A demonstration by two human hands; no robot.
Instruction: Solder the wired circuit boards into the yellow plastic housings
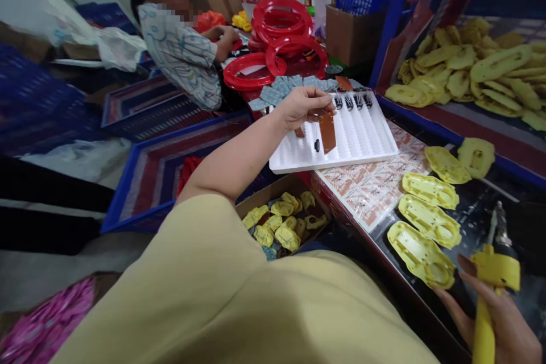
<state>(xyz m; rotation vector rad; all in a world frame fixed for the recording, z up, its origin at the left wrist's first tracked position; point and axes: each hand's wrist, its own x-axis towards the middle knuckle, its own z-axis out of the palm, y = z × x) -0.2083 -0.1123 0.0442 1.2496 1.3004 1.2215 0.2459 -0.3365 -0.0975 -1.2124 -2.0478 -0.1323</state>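
Brown board (pixel 327 135) hangs lengthwise below the pinching left hand (pixel 302 107), the right hand (pixel 507 318) curled around a yellow tool (pixel 497 270).

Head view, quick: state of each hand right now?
Left hand: closed, pinching a flat brown piece.
Right hand: closed, holding a yellow tool.

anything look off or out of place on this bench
Nothing is plainly spilled or broken. One small black part stands out: it shows by itself, apart from the row of black parts at the white tray's far edge. Whether it rests there or hangs from the left hand, I can't tell.
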